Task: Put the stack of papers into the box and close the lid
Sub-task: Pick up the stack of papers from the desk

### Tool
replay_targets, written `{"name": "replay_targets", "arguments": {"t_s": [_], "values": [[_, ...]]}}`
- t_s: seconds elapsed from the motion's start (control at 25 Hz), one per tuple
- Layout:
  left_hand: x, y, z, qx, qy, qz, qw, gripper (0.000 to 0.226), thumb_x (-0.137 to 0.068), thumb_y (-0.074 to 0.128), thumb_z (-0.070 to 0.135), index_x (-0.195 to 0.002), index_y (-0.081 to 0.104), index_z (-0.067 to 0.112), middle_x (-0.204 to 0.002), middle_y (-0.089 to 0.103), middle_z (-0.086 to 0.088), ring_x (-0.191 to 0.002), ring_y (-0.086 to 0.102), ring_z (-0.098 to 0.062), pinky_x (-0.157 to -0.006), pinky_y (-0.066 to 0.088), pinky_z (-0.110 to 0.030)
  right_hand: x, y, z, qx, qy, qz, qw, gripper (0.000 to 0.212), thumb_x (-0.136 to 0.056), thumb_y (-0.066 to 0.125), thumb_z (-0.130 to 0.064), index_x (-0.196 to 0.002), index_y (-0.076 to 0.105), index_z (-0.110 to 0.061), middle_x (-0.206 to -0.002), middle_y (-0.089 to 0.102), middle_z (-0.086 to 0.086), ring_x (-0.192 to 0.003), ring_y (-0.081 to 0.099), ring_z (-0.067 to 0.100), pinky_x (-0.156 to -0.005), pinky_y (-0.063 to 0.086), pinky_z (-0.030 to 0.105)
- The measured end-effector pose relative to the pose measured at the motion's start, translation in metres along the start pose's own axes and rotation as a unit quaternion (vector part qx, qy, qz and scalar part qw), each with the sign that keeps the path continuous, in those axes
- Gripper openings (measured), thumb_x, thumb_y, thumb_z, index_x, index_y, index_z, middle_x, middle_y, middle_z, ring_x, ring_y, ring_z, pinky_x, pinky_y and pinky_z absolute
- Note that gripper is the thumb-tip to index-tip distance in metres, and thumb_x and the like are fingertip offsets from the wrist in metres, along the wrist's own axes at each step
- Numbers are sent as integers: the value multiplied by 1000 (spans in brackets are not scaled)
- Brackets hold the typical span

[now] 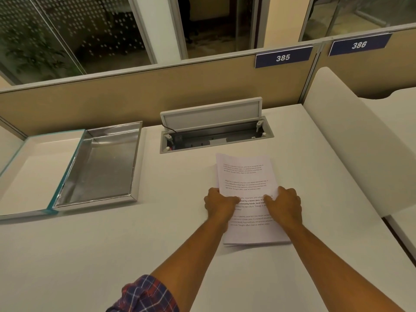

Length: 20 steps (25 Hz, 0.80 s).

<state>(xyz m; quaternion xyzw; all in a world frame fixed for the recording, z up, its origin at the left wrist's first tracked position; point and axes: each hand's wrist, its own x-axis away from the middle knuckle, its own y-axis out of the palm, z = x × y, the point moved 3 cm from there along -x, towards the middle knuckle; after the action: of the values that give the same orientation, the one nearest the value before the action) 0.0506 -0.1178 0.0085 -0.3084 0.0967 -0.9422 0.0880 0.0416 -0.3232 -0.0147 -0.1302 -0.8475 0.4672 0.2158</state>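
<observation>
A stack of white printed papers (246,176) lies flat on the white desk (157,244), right of centre. My left hand (219,204) grips the stack's left edge, thumb on top. My right hand (284,204) holds the right edge, fingers curled over the sheets. The open box (99,167) sits at the left, its inside lined with shiny silver and holding nothing. Its lid (31,172), white inside with a teal rim, lies folded out flat to the left of the box.
An open cable hatch (213,134) with a raised flap is set in the desk just behind the papers. A tan partition (135,95) with number plates 385 and 386 runs along the back. A white divider (351,136) bounds the right side.
</observation>
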Motion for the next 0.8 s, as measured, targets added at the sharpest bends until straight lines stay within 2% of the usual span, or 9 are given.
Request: {"name": "replay_targets", "arguments": {"t_s": [0.16, 0.24, 0.44, 0.52, 0.64, 0.8], "values": [[-3, 0, 2, 29, -16, -3, 999, 51, -76, 89, 13, -115, 57, 17, -119, 73, -6, -106, 73, -31, -96, 62, -56, 0, -1, 0, 1, -1, -4, 1000, 44, -94, 64, -47, -109, 61, -6, -119, 58, 18, -110, 56, 39, -90, 54, 48], [-5, -1, 0, 47, -29, -16, 998, 52, -75, 89, 11, -113, 54, 20, -118, 73, -6, -106, 74, -31, -95, 62, -55, 0, -2, 0, 2, -3, -4, 1000, 44, -94, 64, -46, -110, 61, -5, -120, 57, 19, -112, 56, 39, -91, 53, 48], [-7, -3, 1, 103, -1, -52, 993, 54, -77, 88, 2, -114, 52, 17, -114, 73, -8, -92, 79, -26, -63, 67, -35, 0, -5, 1, -2, -6, -12, 1000, 45, -95, 65, -44, -113, 61, -3, -122, 57, 20, -112, 57, 40, -94, 54, 50], [-8, -6, 2, 118, 5, -59, 991, 53, -79, 86, 1, -118, 53, 14, -116, 73, -11, -89, 80, -27, -59, 66, -32, 0, -6, 1, -3, -9, -11, 1000, 45, -95, 65, -44, -113, 61, -3, -121, 58, 20, -111, 57, 40, -94, 54, 50], [-12, -9, 1, 131, -5, -66, 989, 50, -85, 81, 0, -124, 51, 12, -120, 75, -14, -96, 79, -29, -74, 68, -43, 0, -7, 1, 1, -14, -11, 1000, 45, -95, 64, -43, -113, 61, -2, -120, 58, 21, -110, 58, 40, -94, 54, 51], [-26, -21, 4, 96, -21, -67, 993, 44, -96, 72, 8, -133, 49, 12, -123, 72, -15, -102, 77, -32, -84, 65, -48, -2, -6, 4, 9, -23, -14, 1000, 41, -95, 66, -41, -110, 61, -3, -117, 58, 20, -108, 59, 40, -93, 54, 51]]}}
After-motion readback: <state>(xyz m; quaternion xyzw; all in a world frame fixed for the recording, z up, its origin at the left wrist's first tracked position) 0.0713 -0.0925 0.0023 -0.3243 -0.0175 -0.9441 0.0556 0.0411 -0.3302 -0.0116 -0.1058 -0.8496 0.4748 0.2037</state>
